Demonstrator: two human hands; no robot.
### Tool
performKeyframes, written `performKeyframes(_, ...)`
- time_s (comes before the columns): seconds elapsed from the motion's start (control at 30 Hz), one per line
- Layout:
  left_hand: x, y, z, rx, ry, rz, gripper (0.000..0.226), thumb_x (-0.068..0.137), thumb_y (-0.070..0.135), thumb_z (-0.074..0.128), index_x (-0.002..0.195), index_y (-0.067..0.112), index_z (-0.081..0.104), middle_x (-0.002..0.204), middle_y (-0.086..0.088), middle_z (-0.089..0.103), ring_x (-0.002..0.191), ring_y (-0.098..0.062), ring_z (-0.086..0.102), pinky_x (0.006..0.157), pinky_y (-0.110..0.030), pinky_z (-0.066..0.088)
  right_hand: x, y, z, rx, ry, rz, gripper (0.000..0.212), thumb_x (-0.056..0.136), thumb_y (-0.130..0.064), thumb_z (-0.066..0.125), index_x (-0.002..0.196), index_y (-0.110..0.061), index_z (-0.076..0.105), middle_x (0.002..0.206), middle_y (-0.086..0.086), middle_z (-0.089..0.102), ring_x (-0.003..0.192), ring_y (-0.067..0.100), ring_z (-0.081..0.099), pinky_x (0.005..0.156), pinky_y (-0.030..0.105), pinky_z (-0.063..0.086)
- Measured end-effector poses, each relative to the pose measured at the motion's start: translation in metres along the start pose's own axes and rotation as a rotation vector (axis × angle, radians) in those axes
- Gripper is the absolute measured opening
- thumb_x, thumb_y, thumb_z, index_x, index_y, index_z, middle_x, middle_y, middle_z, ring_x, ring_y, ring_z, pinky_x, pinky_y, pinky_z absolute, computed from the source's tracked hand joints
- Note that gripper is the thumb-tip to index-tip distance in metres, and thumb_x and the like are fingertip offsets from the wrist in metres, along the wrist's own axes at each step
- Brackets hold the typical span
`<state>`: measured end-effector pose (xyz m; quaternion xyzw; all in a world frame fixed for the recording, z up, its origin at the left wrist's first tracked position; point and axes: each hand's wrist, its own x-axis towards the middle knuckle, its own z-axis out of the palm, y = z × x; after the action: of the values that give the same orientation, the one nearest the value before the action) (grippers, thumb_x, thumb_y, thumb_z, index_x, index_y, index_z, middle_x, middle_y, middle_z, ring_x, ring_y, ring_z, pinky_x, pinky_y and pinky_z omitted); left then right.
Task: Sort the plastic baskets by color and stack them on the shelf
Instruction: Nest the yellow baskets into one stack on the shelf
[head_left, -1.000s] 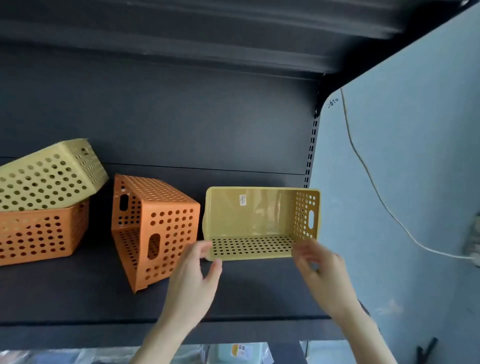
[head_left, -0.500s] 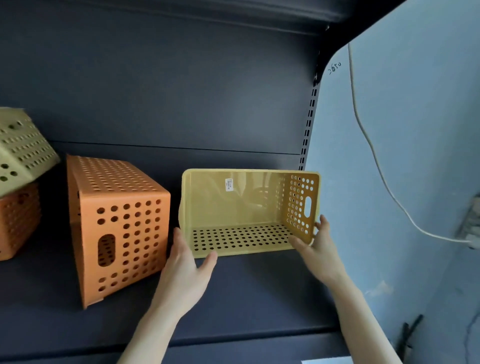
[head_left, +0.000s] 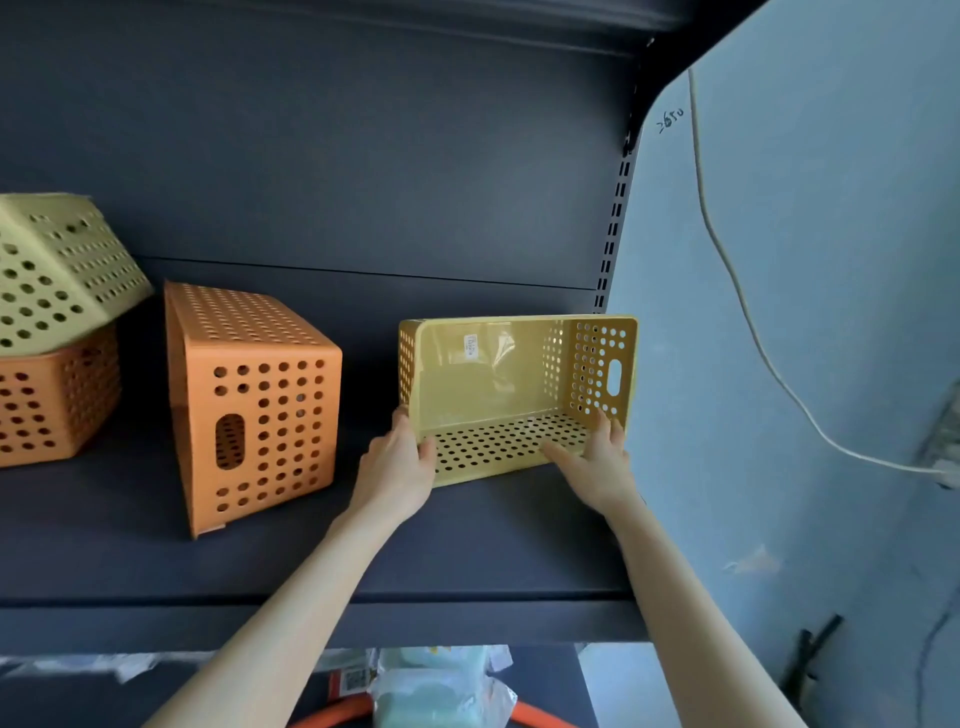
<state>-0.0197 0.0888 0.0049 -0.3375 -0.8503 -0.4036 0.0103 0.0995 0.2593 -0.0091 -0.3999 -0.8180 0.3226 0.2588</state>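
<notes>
Noting the yellow basket (head_left: 488, 374) on its side at the right end of the shelf (head_left: 467, 545), mouth toward us, long axis running left to right. Both hands sit at its lower front rim, one at each end.

Left hand (head_left: 397, 462) grips the left corner, thumb curled over the rim. Right hand (head_left: 597, 462) holds the right corner, thumb laid on the perforated lower wall. Its fingers (head_left: 605, 422) seem to wrap the end wall's edge, though the view is poor there.

The far yellow basket (head_left: 57, 270) lies well apart to the left, tilted on a low orange basket (head_left: 47, 400). A middle orange basket (head_left: 260, 405) stands between. We judge the carry goes leftward, left hand leading and clearing that middle one.
</notes>
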Motion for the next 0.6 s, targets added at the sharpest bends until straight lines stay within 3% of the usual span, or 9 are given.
performKeyframes(0.17,-0.006,-0.013,-0.003,-0.01,0.19,-0.005,0.019,0.099,0.022,0.037,0.1,0.007,0.048,0.091,-0.013,0.063,0.086,-0.036,0.06,0.08,-0.048,0.048,-0.002,0.008,-0.011,0.155,0.122,0.027,0.093,0.086,-0.032,0.063,0.149,-0.011,-0.002,0.157,0.017,-0.005,0.142,0.039,0.007,0.114,0.051,0.013)
performKeyframes(0.33,-0.022,-0.021,-0.015,-0.055,0.289,0.068,0.023,0.098,0.026,0.039,0.086,0.008,0.048,0.071,-0.01,0.06,0.071,-0.035,0.059,0.071,-0.046,0.046,-0.005,0.011,-0.012,0.262,0.233,-0.064,0.091,0.078,-0.02,0.071,0.147,-0.009,0.012,0.144,0.018,0.031,0.131,0.034,0.032,0.109,0.047,0.028)
performKeyframes(0.43,-0.032,-0.02,-0.022,-0.116,0.328,0.15,0.021,0.097,0.028,0.043,0.101,0.012,0.056,0.084,0.003,0.065,0.073,-0.023,0.061,0.069,-0.036,0.044,-0.014,0.008,-0.019,0.281,0.338,-0.077,0.088,0.073,-0.022,0.075,0.144,-0.009,0.024,0.136,0.016,0.04,0.124,0.036,0.039,0.104,0.044,0.032)
performKeyframes(0.5,-0.039,-0.017,-0.029,-0.234,0.319,0.172,0.027,0.095,0.031,0.047,0.115,0.017,0.057,0.095,0.015,0.061,0.083,-0.01,0.057,0.07,-0.023,0.042,-0.024,0.006,-0.026,0.34,0.391,-0.091,0.092,0.067,-0.035,0.079,0.14,-0.005,0.032,0.133,0.016,0.043,0.124,0.035,0.04,0.105,0.041,0.032)
performKeyframes(0.57,-0.047,-0.019,-0.032,-0.379,0.266,0.194,0.031,0.09,0.043,0.052,0.117,0.03,0.054,0.1,0.028,0.058,0.091,0.0,0.057,0.074,-0.013,0.043,-0.039,0.003,-0.034,0.418,0.426,-0.117,0.095,0.058,-0.047,0.073,0.135,-0.005,0.038,0.13,0.014,0.044,0.124,0.029,0.039,0.104,0.036,0.033)
performKeyframes(0.6,-0.051,-0.02,-0.032,-0.437,0.242,0.203,0.032,0.085,0.051,0.055,0.115,0.039,0.052,0.101,0.031,0.059,0.096,0.004,0.057,0.079,-0.014,0.044,-0.047,0.002,-0.038,0.467,0.431,-0.131,0.094,0.057,-0.049,0.072,0.134,-0.008,0.039,0.128,0.011,0.043,0.123,0.025,0.039,0.102,0.032,0.033)
